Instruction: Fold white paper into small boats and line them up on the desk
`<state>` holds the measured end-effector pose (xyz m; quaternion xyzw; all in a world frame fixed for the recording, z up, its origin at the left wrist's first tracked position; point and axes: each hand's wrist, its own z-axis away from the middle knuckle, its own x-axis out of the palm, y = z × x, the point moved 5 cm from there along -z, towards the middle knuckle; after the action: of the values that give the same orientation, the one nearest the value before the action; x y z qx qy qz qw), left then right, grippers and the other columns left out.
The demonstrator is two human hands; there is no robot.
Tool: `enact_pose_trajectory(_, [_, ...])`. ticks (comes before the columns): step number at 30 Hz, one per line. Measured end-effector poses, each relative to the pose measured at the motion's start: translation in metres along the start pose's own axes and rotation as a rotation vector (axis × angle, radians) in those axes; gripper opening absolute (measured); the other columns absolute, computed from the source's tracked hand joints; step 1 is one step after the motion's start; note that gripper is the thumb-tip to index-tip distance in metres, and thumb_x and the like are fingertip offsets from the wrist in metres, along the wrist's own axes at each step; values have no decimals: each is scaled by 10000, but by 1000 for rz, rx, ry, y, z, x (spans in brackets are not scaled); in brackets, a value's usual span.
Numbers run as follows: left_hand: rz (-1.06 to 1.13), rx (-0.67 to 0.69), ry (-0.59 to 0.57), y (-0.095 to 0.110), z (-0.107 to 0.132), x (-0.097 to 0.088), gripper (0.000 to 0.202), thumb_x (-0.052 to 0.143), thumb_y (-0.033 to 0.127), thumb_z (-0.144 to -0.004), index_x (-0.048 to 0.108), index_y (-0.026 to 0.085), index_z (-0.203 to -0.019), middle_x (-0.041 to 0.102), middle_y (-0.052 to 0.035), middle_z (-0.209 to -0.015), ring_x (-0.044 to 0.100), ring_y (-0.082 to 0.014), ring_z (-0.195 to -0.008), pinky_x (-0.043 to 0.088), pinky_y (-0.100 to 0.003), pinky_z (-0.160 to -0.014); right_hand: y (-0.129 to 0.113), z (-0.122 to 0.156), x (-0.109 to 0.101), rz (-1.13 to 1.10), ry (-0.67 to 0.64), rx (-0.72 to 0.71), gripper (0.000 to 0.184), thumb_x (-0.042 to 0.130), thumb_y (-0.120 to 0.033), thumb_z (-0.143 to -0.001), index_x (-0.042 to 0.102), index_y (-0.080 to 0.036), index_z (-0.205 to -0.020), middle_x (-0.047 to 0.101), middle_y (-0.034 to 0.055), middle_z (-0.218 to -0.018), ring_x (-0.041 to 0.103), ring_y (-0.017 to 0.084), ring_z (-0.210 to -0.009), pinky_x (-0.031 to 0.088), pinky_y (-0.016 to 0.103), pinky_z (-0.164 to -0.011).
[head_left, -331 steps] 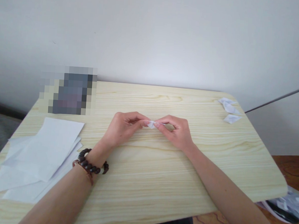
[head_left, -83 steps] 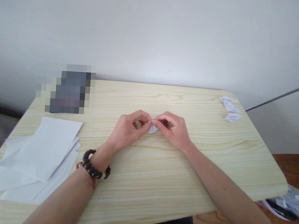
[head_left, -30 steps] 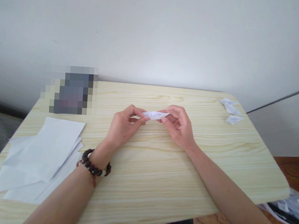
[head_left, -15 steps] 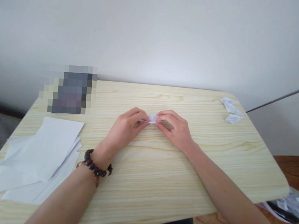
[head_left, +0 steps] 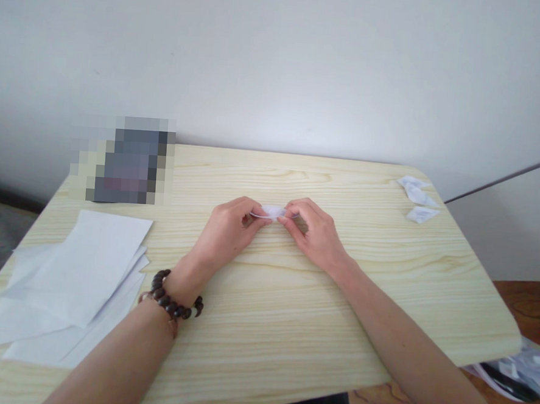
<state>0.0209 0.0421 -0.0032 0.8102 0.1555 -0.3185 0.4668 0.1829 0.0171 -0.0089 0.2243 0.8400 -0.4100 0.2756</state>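
Note:
Both hands meet over the middle of the light wooden table (head_left: 290,325). Between them is a small folded white paper piece (head_left: 273,212). My left hand (head_left: 229,233) pinches its left end with thumb and fingertips; a dark bead bracelet (head_left: 172,299) circles that wrist. My right hand (head_left: 316,232) pinches the right end, fingers curled over it. The paper sits just above the tabletop and is mostly hidden by the fingers.
A loose stack of white paper sheets (head_left: 63,287) lies at the front left. Three small folded paper pieces (head_left: 417,197) rest near the far right corner. A blurred dark object (head_left: 126,163) stands at the back left. A white wall rises behind the table.
A second ago the folded paper was held stretched out and raised between the hands. The hands have since closed in and dropped slightly, and the fingers now cover most of the paper.

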Motion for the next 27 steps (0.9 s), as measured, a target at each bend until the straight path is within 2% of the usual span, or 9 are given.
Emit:
enact_pose_trajectory(6, [85,98,-33,5,1,-2,159,649,310,-829,669,160,-780,717,-38,-847,610,-129,-669,455,-230,-628,-2,0,-5,-48,25,-72,77,576,-269,-905,580,-208,-858,640,41,-885,616,159,-861,502,286,-790])
enact_pose_trajectory(8, [90,93,-27,6,2,-4,176,650,322,-829,675,160,-763,719,-34,-815,626,-138,-686,457,-232,-637,-3,0,-6,-59,35,-67,79,583,-269,-901,593,-208,-853,660,39,-896,629,155,-861,508,282,-783])
enact_pose_trajectory(12, [83,-67,-8,3,2,-5,201,673,362,-806,708,170,-754,711,-10,-702,613,-137,-627,435,-233,-597,-1,0,-5,-79,46,16,62,594,-256,-894,617,-213,-856,708,26,-915,662,148,-835,520,264,-739])
enact_pose_trajectory(15, [133,-184,-4,-1,3,-4,221,688,393,-783,729,177,-766,698,4,-648,572,-120,-555,403,-224,-535,2,-1,-4,-100,57,109,73,635,-279,-867,634,-208,-852,714,9,-834,663,136,-732,518,246,-670])
enact_pose_trajectory(21, [294,-328,14,-7,5,0,222,727,381,-733,700,169,-791,656,22,-586,561,-105,-519,384,-197,-485,6,0,-4,-149,68,232,132,655,-331,-843,641,-206,-802,700,-2,-761,660,135,-689,515,236,-624])
enact_pose_trajectory(27, [467,-413,-40,-11,5,3,170,741,317,-719,671,164,-743,685,8,-628,622,-116,-564,464,-196,-541,10,1,-3,-236,90,289,121,700,-308,-804,640,-204,-786,694,-13,-737,649,117,-657,506,219,-602])
